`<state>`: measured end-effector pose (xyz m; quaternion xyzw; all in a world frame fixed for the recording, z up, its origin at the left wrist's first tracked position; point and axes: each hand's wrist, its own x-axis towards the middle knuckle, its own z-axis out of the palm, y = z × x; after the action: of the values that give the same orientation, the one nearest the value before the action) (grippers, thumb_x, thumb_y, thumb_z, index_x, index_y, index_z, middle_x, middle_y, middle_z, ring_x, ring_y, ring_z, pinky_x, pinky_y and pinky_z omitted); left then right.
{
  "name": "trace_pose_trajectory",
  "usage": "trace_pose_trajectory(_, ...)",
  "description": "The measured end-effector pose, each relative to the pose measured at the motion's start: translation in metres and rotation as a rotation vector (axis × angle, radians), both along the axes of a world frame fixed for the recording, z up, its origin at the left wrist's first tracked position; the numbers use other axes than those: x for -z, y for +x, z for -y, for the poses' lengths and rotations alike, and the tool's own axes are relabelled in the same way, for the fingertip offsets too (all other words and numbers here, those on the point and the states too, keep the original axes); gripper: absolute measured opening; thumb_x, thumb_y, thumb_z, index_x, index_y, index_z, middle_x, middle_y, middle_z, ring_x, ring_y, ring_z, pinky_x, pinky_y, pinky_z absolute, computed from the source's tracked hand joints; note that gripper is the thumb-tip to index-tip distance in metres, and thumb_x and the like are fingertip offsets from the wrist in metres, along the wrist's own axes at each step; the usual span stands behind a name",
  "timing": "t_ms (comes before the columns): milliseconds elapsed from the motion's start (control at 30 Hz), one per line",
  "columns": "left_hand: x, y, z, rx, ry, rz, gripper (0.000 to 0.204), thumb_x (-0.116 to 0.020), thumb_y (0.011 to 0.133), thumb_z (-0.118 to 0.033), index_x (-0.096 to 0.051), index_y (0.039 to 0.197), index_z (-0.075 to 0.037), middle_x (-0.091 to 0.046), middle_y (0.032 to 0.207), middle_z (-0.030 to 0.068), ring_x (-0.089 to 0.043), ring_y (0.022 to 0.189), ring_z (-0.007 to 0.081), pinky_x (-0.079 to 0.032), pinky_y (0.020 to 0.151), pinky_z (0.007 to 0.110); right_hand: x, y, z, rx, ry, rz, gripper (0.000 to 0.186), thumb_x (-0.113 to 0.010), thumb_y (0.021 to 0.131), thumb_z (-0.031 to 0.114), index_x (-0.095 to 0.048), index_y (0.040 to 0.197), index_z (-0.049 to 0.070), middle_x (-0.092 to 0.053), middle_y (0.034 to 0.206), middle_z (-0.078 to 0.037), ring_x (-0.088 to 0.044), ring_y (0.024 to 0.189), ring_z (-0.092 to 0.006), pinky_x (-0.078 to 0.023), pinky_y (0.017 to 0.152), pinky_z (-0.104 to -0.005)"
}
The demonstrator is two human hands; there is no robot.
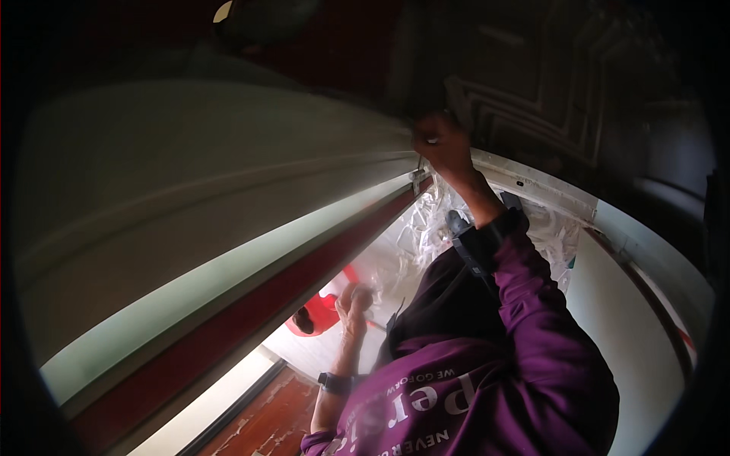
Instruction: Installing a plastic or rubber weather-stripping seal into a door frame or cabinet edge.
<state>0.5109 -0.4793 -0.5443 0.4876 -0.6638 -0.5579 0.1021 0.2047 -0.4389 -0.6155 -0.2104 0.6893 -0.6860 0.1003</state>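
Observation:
My right hand (442, 144) is raised to the dark upper edge beside a pale panel (198, 175), near a small metal fitting (417, 176). Its fingers are curled, and what they hold is too dark to make out. Lower down, my left hand (351, 308) has curled fingers around something blurred and pale that I cannot identify. It is next to a red plastic object (312, 318), partly hidden behind a long pale green and dark red edge (251, 285).
A heap of crumpled white, stringy plastic (422, 228) lies below. A dark surface with raised rectangular lines (540, 99) fills the upper right. A curved pale ledge (555, 194) and a pale panel (623, 327) border the right. A worn reddish-brown surface (236, 422) shows at lower left.

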Motion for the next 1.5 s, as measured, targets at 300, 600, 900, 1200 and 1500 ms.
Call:
trace_pose_trajectory(300,-0.022,-0.027,0.003,0.246,0.060,0.089,0.025,-0.051,0.066,-0.020,-0.054,0.080,0.000,-0.055,0.067,0.0031,-0.048,0.060,0.0081,-0.038,0.055,0.021,0.000,0.025,-0.005,-0.134,-0.199,0.032,0.013,-0.053,0.066,-0.005,-0.049,0.076,0.002,-0.050,0.072,-0.003,-0.050,0.062,-0.0094,-0.041,0.056,-0.0201)
trace_pose_trajectory(600,-0.057,-0.066,-0.003,0.495,0.158,0.198,0.027,-0.050,0.073,-0.026,-0.052,0.079,-0.001,-0.045,0.059,-0.0009,-0.040,0.054,0.0065,-0.033,0.050,0.020,-0.015,0.070,-0.004,-0.236,-0.395,0.574,0.010,-0.044,0.080,0.007,-0.050,0.084,0.001,-0.044,0.058,-0.001,-0.038,0.049,-0.0062,-0.031,0.044,-0.0195)
trace_pose_trajectory(900,-0.071,-0.059,-0.012,0.343,-0.160,0.293,0.013,-0.049,0.070,-0.013,-0.053,0.074,-0.001,-0.048,0.056,0.0025,-0.043,0.047,0.0081,-0.035,0.044,0.022,-0.005,0.051,0.011,-0.281,-0.557,1.298,0.027,-0.044,0.081,0.025,-0.045,0.064,0.004,-0.031,0.047,0.003,-0.027,0.039,-0.0045,-0.021,0.035,-0.0226)
trace_pose_trajectory(1200,-0.116,-0.044,-0.004,0.096,-0.336,0.213,0.018,-0.052,0.070,-0.018,-0.046,0.067,-0.001,-0.042,0.060,-0.0021,-0.035,0.053,0.0046,-0.028,0.048,0.018,-0.044,0.027,0.021,-0.202,-0.159,1.374,0.026,-0.046,0.075,0.022,-0.041,0.056,0.006,-0.038,0.047,-0.001,-0.034,0.037,-0.0072,-0.029,0.035,-0.0218)
trace_pose_trajectory(1500,-0.145,-0.066,0.001,-0.099,-0.517,0.078,0.011,-0.046,0.073,-0.013,-0.045,0.066,-0.004,-0.036,0.053,-0.0027,-0.027,0.046,0.0039,-0.020,0.042,0.019,-0.053,0.022,0.027,-0.219,-0.407,1.639,0.010,-0.044,0.075,0.009,-0.049,0.067,0.007,-0.039,0.054,0.004,-0.032,0.041,-0.0021,-0.024,0.031,-0.0165)
